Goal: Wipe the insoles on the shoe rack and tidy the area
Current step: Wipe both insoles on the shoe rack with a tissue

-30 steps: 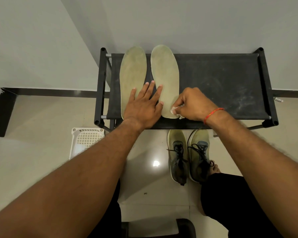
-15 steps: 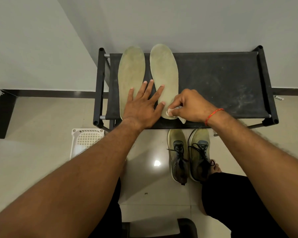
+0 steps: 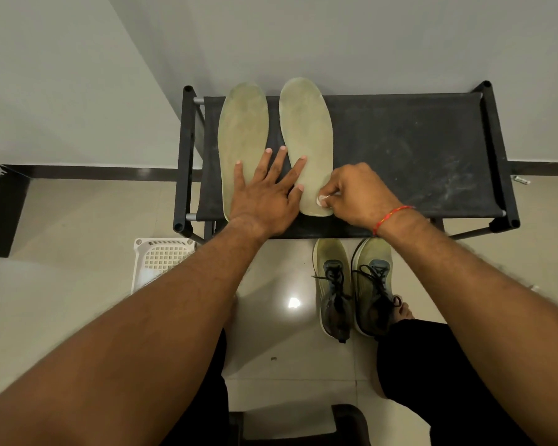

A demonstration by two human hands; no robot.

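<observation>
A: On the shoe rack (image 3: 400, 149), your left hand (image 3: 264, 194) lies flat and released, pinning both insoles; your right hand (image 3: 355, 194) pinches a white wipe (image 3: 322, 200) at the right insole (image 3: 306, 140) heel.

B: Wiping step, then. Next, stroke toeward; the left insole (image 3: 242, 136) looks untouched.

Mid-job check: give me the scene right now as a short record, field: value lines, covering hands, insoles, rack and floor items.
left hand: flat, fingers spread across both insoles, pinning them
right hand: grip pinched on small white wipe, at heel of right insole
left insole: flat on rack, toe toward wall
right insole: flat beside it, not touching, looks soiled
shoe rack: black fabric top, dusty smears on right part
shoes: laced pair on floor in front of rack
white basket: floor, left of rack
</observation>
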